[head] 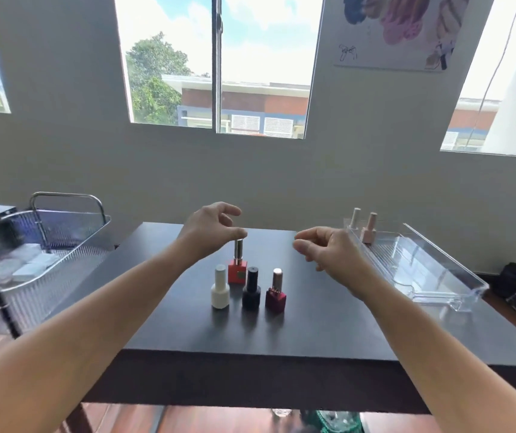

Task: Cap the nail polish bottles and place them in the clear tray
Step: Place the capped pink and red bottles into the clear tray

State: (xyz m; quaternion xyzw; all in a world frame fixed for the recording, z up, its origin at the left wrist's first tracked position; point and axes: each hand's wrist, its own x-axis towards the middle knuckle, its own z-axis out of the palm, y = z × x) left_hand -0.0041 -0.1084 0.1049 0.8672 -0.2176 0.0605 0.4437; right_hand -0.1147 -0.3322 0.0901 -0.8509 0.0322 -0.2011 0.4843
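Note:
Several capped nail polish bottles stand together mid-table: a white one (220,290), an orange-red one with a metallic cap (237,270), a black one (251,289) and a dark red one (276,292). My left hand (213,229) hovers just over the orange-red bottle's cap, fingers apart, thumb at the cap's top and not closed around it. My right hand (325,248) floats to the right of the bottles, fingers loosely curled and holding nothing. The clear tray (431,276) lies at the table's right side. Two pale pink bottles (368,229) stand at its far end.
The dark table (250,335) has its front edge near me. A wire-mesh cart (47,245) holding small boxes stands to the left. A grey wall with windows rises behind the table. Bags lie on the floor at the right (513,276).

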